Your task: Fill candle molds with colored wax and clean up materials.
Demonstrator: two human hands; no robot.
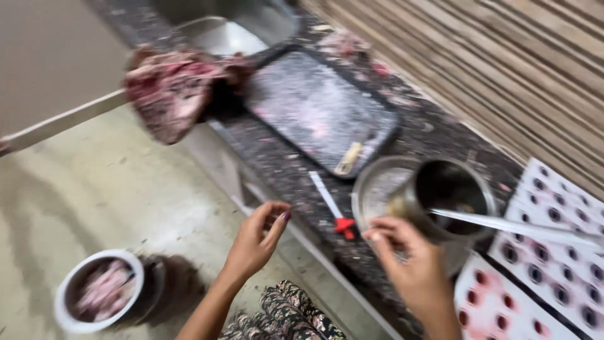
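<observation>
My left hand [257, 238] hovers over the counter's front edge with its fingers apart, and it holds nothing. My right hand [412, 264] curls around the near side of a steel cup [450, 189], which stands on a steel plate [376, 184]. A long pale utensil handle [516, 225] sticks out of the cup to the right. Between my hands a white stick with a red end [333, 208] lies on the speckled dark counter [283, 167]. The whole view is blurred.
A dark tray [321, 110] with a small yellowish piece [348, 158] lies farther back, with a steel sink [239, 31] beyond it. A chunk of raw meat [173, 91] hangs on a long pale bar [63, 123] at the left. A bowl of pink meat [100, 296] stands on the floor. White spotted trays [553, 252] lie at the right.
</observation>
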